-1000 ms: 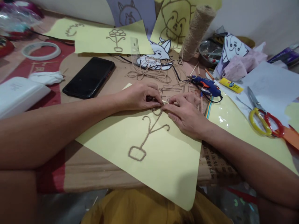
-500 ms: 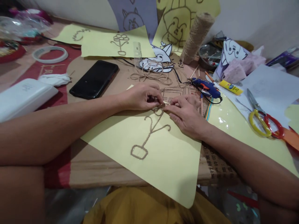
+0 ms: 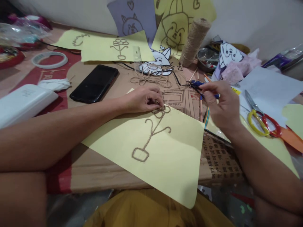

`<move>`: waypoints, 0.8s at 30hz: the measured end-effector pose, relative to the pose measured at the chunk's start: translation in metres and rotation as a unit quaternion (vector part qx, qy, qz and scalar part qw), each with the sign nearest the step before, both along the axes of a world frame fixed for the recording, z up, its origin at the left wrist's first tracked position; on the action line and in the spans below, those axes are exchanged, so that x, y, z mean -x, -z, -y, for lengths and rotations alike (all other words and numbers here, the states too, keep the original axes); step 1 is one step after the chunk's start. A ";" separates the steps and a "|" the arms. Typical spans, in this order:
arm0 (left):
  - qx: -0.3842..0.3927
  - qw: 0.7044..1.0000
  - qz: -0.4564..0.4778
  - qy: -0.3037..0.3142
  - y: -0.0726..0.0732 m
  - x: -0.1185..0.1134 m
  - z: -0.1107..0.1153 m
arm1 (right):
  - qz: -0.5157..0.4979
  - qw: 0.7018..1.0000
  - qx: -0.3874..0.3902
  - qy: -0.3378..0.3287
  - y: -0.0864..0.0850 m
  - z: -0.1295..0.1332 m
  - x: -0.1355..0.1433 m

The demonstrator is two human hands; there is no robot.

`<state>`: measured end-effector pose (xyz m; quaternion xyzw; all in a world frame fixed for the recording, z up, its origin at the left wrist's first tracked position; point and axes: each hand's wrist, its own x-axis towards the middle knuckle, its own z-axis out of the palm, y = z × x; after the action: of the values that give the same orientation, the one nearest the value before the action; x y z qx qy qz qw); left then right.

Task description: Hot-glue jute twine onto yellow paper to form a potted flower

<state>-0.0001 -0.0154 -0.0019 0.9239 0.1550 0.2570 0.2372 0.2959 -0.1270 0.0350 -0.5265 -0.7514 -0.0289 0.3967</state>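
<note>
My left hand rests at the upper edge of a yellow sheet of paper. Its fingers are pinched on the twine at the top of a twine flower stuck on the sheet. The flower has a stem, two curled leaves, a boxy pot and small loops for petals. To the right, my right hand is closed around a blue hot glue gun, whose nozzle points left and whose body is partly hidden by the fingers. A loose bundle of twine lies beyond my left hand.
A twine spool stands at the back. A black phone, white tape roll and white box-like object lie left. Scissors and white paper are on the right. Another yellow sheet bears a finished-looking twine flower.
My right hand has left the flower's top and moved right, closing on the glue gun. My left hand stays at the petals. The view has shifted slightly.
</note>
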 end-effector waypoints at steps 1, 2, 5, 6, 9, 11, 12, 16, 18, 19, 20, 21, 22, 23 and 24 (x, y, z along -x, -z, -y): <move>-0.001 1.000 -0.002 0.001 0.000 0.000 0.000 | -0.014 0.999 -0.012 0.032 -0.003 0.000 -0.012; -0.003 1.000 -0.004 0.003 0.000 0.000 -0.001 | -0.020 0.998 -0.013 0.064 -0.005 0.000 -0.025; -0.011 1.000 -0.014 0.012 0.000 0.001 -0.003 | -0.012 0.985 -0.035 0.166 -0.006 0.006 -0.065; -0.012 1.000 -0.021 0.011 0.001 0.001 -0.004 | -0.005 0.978 -0.026 0.205 -0.005 0.011 -0.077; -0.022 0.999 -0.028 0.012 0.003 0.003 -0.007 | 0.031 0.952 0.006 0.305 -0.003 0.034 -0.113; -0.036 0.999 -0.019 0.019 0.004 0.003 -0.009 | 0.067 0.933 0.034 0.352 0.000 0.054 -0.135; -0.043 0.999 -0.013 0.022 0.005 0.003 -0.010 | 0.086 0.924 0.057 0.368 0.002 0.063 -0.145; -0.064 0.997 0.003 0.036 0.008 0.003 -0.014 | 0.142 0.889 0.164 0.404 0.014 0.087 -0.174; -0.082 0.996 0.011 0.037 0.010 0.003 -0.015 | 0.152 0.881 0.196 0.403 0.019 0.089 -0.182; -0.090 0.995 0.016 0.037 0.010 0.003 -0.016 | 0.152 0.879 0.202 0.404 0.021 0.088 -0.185; -0.096 0.994 0.020 0.037 0.010 0.003 -0.016 | 0.152 0.875 0.207 0.410 0.023 0.086 -0.187; -0.098 0.994 0.020 0.037 0.010 0.003 -0.016 | 0.149 0.871 0.211 0.418 0.023 0.083 -0.189; -0.095 0.995 0.015 0.034 0.010 0.003 -0.016 | 0.144 0.865 0.214 0.429 0.023 0.080 -0.192; -0.090 0.995 0.006 0.030 0.009 0.003 -0.015 | 0.136 0.860 0.219 0.441 0.023 0.078 -0.195; -0.082 0.996 -0.004 0.025 0.008 0.002 -0.014 | 0.126 0.854 0.226 0.452 0.022 0.075 -0.198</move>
<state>-0.0025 -0.0010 -0.0100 0.9447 0.1116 0.2596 0.1667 0.4936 -0.2016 0.0135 -0.8750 -0.4602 -0.1002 0.1123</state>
